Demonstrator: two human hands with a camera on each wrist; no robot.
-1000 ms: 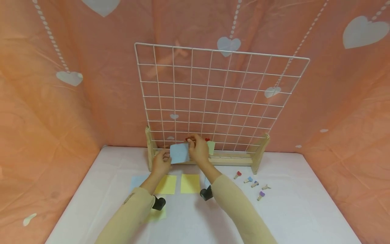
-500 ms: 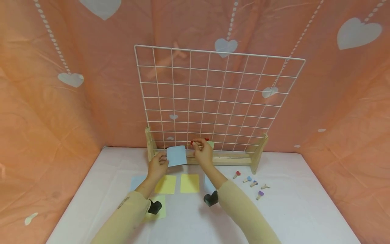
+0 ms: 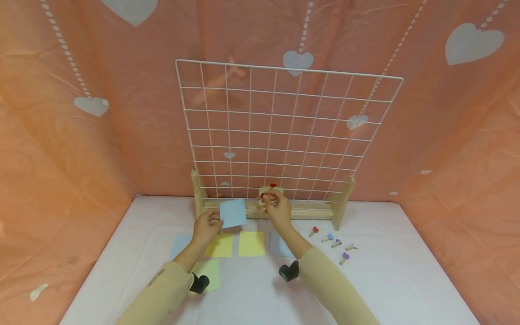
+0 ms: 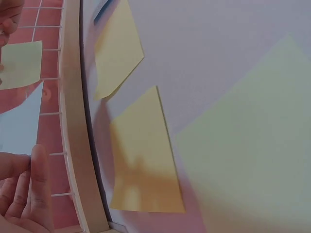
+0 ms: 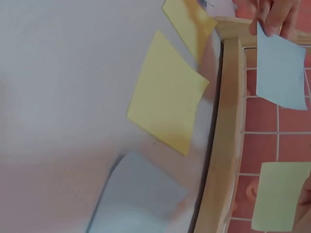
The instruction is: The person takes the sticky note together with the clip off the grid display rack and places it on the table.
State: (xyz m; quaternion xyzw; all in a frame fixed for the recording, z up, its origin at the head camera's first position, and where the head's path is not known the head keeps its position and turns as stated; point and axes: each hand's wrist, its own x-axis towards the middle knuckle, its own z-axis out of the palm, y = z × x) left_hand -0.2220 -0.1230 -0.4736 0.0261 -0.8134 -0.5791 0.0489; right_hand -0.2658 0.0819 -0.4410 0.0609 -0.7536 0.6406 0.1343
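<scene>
At the foot of the white wire grid (image 3: 284, 131), a pale blue paper square (image 3: 233, 213) was pinched by the left hand (image 3: 207, 227), while a red-heart wooden clip (image 3: 263, 197) was clamped in the right hand (image 3: 276, 206) fingers, seemingly for pinning.

Thin matt paper in the blue note (image 3: 233, 213) and yellow notes (image 3: 251, 243). White-coated wire for the grid (image 3: 280, 131), smooth, faintly glossy. Pale unfinished wood in the base (image 3: 296, 210). Wrinkled, slightly shiny cloth as backdrop (image 3: 81, 135). Smooth matt white tabletop (image 3: 386, 280).
</scene>
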